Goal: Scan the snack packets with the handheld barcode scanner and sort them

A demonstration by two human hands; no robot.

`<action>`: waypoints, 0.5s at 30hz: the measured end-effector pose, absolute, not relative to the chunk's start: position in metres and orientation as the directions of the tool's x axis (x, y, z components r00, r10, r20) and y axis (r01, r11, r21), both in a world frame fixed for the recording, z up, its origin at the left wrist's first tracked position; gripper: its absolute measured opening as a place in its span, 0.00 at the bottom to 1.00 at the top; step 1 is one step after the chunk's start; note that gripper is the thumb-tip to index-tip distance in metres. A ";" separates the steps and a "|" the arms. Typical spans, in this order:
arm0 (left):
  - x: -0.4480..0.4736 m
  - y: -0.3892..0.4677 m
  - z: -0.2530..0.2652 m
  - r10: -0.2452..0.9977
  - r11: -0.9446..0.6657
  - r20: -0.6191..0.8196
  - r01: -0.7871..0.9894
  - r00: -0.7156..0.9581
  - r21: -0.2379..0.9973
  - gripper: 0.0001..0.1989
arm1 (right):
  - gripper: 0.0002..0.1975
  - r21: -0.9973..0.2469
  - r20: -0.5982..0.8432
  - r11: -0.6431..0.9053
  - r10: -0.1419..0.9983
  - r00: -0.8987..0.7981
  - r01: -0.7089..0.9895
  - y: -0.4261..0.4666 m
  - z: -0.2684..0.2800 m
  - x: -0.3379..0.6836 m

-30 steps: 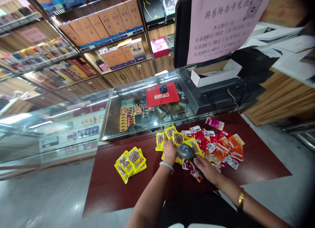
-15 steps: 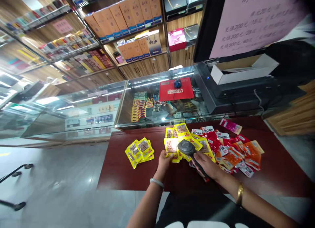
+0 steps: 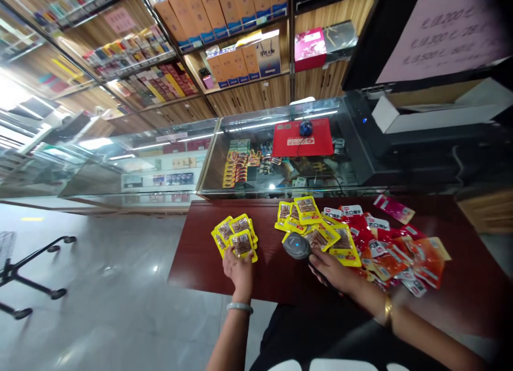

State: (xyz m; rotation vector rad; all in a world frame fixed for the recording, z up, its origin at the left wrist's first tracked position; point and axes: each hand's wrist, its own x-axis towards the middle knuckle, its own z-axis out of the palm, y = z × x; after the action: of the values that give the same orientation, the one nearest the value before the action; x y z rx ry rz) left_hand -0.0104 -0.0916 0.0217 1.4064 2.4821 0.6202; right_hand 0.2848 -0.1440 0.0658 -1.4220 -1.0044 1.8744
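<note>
My left hand [image 3: 239,269] is at the left pile of yellow snack packets [image 3: 224,231], its fingers on the lower edge of the front yellow snack packet [image 3: 241,244], which lies over the others. My right hand [image 3: 331,269] is wrapped round the handle of a dark grey barcode scanner [image 3: 296,246]. The scanner's head points left, just in front of a larger heap of yellow packets [image 3: 308,209]. Red and orange snack packets [image 3: 396,248] lie spread to the right of that heap, near my right forearm.
The packets lie on a dark red wooden tabletop [image 3: 196,264]. Behind it stands a glass display counter [image 3: 256,128] with a red mat [image 3: 284,144] and a computer mouse [image 3: 305,127] on it. A white open box [image 3: 401,120] sits at the right. A wheeled metal frame [image 3: 36,272] stands on the floor at left.
My left hand has moved left from the larger yellow heap to the left pile, carrying a yellow snack packet onto it. My right hand still grips the scanner. The view has shifted slightly.
</note>
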 end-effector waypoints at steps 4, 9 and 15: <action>0.053 -0.079 0.011 0.976 0.194 -0.193 0.794 -0.099 0.576 0.18 | 0.27 -0.840 -0.525 -0.542 0.821 -0.224 -0.019 -0.146 0.070 0.291; 0.103 -0.058 -0.018 0.854 0.378 -0.519 0.724 -0.034 0.576 0.16 | 0.27 -0.854 -0.511 -0.519 0.848 -0.137 -0.024 -0.153 0.081 0.307; 0.107 -0.045 -0.040 0.801 0.555 -0.594 0.476 -0.081 0.683 0.19 | 0.26 -0.835 -0.547 -0.549 0.836 -0.043 -0.048 -0.166 0.080 0.319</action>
State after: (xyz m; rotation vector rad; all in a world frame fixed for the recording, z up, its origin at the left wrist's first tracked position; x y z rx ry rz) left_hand 0.1068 -0.0454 -0.0398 1.0692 1.7273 0.3819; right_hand 0.3190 -0.1662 0.0804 -1.5600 -0.8522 1.6714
